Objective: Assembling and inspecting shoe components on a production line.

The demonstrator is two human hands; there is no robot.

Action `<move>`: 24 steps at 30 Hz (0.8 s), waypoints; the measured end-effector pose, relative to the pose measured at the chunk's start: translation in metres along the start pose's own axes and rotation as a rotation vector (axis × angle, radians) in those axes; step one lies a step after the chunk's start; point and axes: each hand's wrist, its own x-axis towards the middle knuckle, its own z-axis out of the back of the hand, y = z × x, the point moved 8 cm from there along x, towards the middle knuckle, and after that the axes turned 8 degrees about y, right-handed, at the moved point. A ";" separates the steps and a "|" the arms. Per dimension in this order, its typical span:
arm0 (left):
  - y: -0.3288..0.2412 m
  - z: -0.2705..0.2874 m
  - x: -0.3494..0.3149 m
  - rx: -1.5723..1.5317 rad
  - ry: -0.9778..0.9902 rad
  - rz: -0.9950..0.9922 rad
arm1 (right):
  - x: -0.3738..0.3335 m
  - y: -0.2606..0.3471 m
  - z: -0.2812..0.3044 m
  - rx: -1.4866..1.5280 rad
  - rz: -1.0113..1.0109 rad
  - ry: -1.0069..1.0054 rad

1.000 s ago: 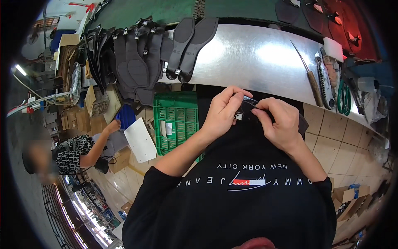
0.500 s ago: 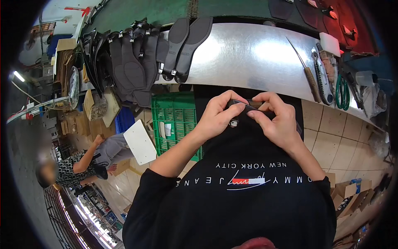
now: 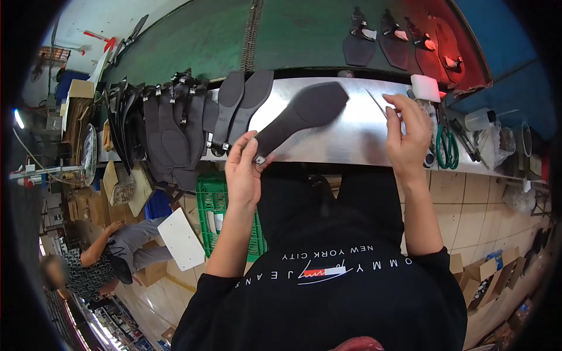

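My left hand (image 3: 243,169) grips a dark grey shoe sole (image 3: 304,111) by its narrow heel end. The sole's wide front lies flat on the shiny metal bench (image 3: 351,146). My right hand (image 3: 407,131) is over the bench to the right, thumb and fingers pinched on a thin metal pin tool (image 3: 374,100) that points up and left. The two hands are well apart.
A row of dark soles (image 3: 170,134) hangs over the bench's left end, with two more (image 3: 237,105) beside my held sole. Green-handled scissors (image 3: 448,146), a white block (image 3: 425,88) and other tools lie right. A green crate (image 3: 213,216) and a crouching person (image 3: 99,257) are below left.
My hands were together near my chest working on a small part of the sole. They have moved apart; the sole now lies out on the bench and my right hand has gone right.
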 end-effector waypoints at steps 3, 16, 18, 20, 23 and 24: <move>0.032 0.007 -0.003 -0.144 0.002 0.179 | -0.020 -0.034 -0.015 -0.384 -0.078 0.133; 0.078 -0.047 -0.021 -0.838 -0.058 0.637 | -0.088 0.047 -0.093 0.850 -0.580 0.819; 0.079 -0.058 -0.022 -0.838 0.038 0.622 | -0.095 0.050 -0.101 1.054 -0.665 0.726; 0.077 -0.067 -0.024 -0.831 0.072 0.623 | -0.097 0.046 -0.107 1.011 -0.624 0.719; 0.085 -0.069 -0.031 -0.943 0.020 0.703 | -0.093 0.039 -0.110 0.883 -0.466 0.670; 0.085 -0.071 -0.031 -0.944 0.020 0.703 | -0.087 0.042 -0.104 0.807 -0.361 0.610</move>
